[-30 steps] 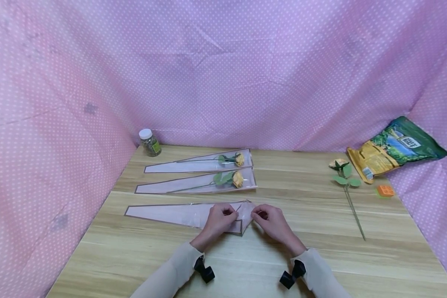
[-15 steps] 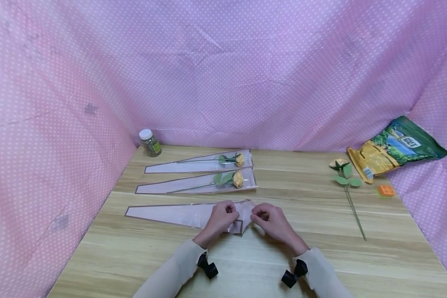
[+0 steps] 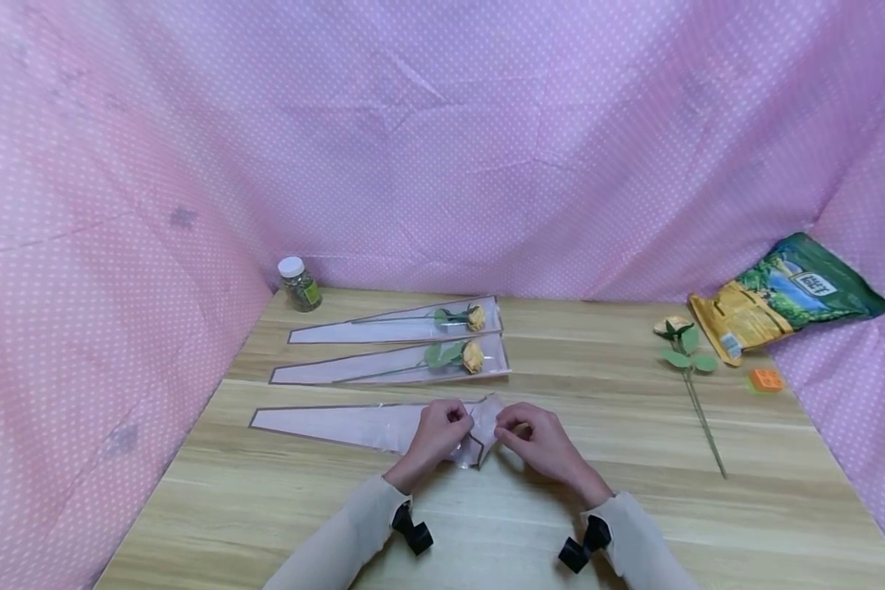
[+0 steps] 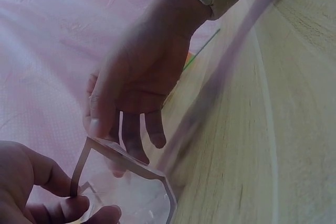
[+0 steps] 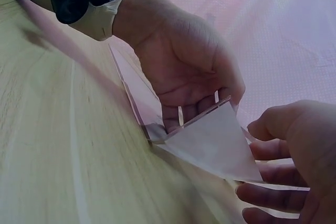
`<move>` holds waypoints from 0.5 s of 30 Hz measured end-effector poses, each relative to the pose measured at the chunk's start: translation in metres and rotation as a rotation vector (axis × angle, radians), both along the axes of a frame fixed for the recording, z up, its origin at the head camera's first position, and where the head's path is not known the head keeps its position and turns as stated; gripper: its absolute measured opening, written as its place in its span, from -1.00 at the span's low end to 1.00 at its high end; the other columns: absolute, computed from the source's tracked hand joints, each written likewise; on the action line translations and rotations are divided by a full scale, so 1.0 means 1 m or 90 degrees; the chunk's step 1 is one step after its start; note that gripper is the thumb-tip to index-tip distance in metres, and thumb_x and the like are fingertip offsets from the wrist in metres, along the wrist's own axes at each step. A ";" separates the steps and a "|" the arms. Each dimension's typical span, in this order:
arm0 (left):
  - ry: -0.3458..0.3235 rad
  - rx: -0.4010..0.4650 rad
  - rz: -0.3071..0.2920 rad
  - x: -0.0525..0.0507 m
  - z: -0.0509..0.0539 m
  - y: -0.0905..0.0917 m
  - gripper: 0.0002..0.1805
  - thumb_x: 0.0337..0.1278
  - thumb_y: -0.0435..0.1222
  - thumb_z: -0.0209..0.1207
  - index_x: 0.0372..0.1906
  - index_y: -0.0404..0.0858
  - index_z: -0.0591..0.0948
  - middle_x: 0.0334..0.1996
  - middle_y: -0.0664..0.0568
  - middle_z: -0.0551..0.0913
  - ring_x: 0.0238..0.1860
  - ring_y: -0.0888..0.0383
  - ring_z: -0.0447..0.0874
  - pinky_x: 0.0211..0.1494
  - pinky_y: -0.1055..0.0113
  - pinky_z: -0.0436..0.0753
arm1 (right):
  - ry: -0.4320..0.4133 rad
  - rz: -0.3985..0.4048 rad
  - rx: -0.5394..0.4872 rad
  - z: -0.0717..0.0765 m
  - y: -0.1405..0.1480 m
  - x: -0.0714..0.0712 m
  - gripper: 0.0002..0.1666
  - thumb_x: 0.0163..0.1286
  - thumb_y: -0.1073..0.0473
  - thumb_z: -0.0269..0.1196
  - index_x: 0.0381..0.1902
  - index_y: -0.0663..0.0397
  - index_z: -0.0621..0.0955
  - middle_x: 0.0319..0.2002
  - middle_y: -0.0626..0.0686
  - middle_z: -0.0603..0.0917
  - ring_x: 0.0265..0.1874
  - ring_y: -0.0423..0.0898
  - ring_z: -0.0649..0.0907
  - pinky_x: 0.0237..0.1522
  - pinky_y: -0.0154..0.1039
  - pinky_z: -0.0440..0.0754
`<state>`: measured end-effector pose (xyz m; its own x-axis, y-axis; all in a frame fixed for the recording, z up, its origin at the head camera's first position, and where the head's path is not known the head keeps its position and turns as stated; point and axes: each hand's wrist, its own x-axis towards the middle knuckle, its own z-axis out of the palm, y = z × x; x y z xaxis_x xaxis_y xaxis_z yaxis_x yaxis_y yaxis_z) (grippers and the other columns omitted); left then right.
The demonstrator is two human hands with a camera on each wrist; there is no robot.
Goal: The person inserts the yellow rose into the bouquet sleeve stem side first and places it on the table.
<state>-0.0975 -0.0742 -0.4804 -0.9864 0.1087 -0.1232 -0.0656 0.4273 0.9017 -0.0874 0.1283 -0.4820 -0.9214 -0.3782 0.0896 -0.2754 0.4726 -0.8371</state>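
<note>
- head view: a pale brown-bordered sleeve (image 3: 339,420) is laid flat below the centre of the frame, its narrow end pointed left across the worktop (image 3: 774,508). its wider end is grasped by both hands: one part is pinched by the left hand (image 3: 437,430), the right-hand end by the right hand (image 3: 538,442). above it, two sleeves (image 3: 376,365) are set, each filled with a yellow rose (image 3: 473,357). a white-lidded jar (image 3: 300,287) is seen further left; at the right, a loose rose (image 3: 689,340), a green and yellow packet (image 3: 789,287) and an orange block (image 3: 766,379).
- left wrist view: the bordered edge is pinched by the left hand at lower left; a corner is touched by the right thumb.
- right wrist view: the film is held between the hands, near the centre.
</note>
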 end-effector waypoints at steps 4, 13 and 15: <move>-0.004 0.006 -0.010 0.000 0.000 0.000 -0.86 0.01 -0.39 0.15 -0.57 -0.33 0.61 -0.62 0.13 0.50 -0.52 0.22 0.43 -0.49 0.42 0.38 | 0.001 0.005 -0.007 0.003 -0.001 0.001 -0.85 0.37 0.18 0.30 -0.17 0.09 0.72 -0.02 0.13 0.74 -0.15 -0.17 0.70 -0.19 -0.39 0.65; -0.002 0.000 -0.016 0.000 0.002 -0.001 -0.83 0.05 -0.38 0.16 -0.58 -0.33 0.62 -0.65 0.10 0.56 -0.55 0.24 0.45 -0.49 0.43 0.39 | 0.035 -0.016 -0.023 0.016 0.007 0.003 -0.87 0.36 0.22 0.31 -0.19 0.12 0.73 0.03 0.15 0.72 -0.14 -0.14 0.70 -0.23 -0.36 0.68; -0.012 0.004 -0.015 0.001 0.003 -0.001 -0.83 0.07 -0.37 0.16 -0.56 -0.33 0.63 -0.64 0.10 0.57 -0.54 0.24 0.46 -0.48 0.43 0.41 | 0.049 -0.031 -0.016 0.019 0.016 0.002 -0.87 0.36 0.23 0.31 -0.18 0.14 0.72 0.03 0.15 0.72 -0.15 -0.16 0.70 -0.24 -0.35 0.68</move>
<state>-0.0969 -0.0750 -0.4777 -0.9810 0.1328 -0.1415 -0.0729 0.4236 0.9029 -0.0850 0.1447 -0.4631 -0.9286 -0.3299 0.1697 -0.3165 0.4657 -0.8264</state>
